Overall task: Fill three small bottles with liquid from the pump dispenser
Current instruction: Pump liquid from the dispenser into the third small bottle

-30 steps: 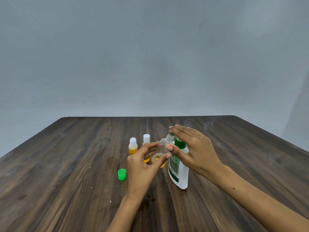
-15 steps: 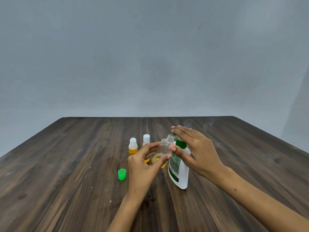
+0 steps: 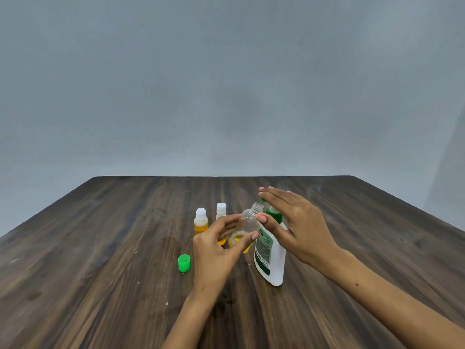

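Because it holds only a little yellow liquid, the clear small bottle looks light, thin-walled and slick, best gripped round its body; the left hand pinches it there, tilted toward the pump dispenser, on whose head the right hand seemingly rests, fingers straight.

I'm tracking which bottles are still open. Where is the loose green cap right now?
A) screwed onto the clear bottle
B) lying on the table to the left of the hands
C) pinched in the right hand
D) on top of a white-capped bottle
B: the green cap lies alone on the table, left of the left hand, while the clear bottle has a bare neck.
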